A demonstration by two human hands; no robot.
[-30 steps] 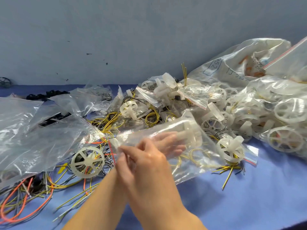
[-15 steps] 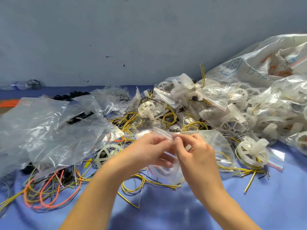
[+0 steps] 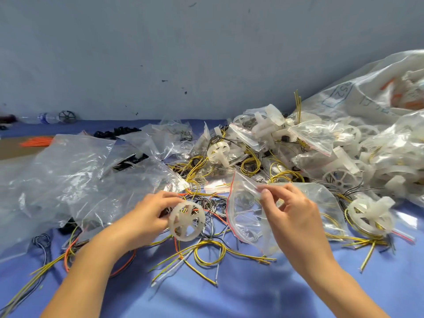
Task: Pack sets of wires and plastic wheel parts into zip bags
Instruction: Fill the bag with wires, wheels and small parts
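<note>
Now, our left hand [image 3: 149, 216]: fingers curled round a white spoked wheel [image 3: 187, 220], over loose yellow wires [image 3: 210, 241] on the desk [image 3: 252, 294].
Our right hand [image 3: 291, 216]: pinches the clear zip bag [image 3: 245, 216] at its rim, beside the wheel.

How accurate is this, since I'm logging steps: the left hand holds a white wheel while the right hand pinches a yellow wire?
One slip: the head view shows the right hand pinching a clear zip bag, not a yellow wire. The left hand does hold the white wheel.
</note>
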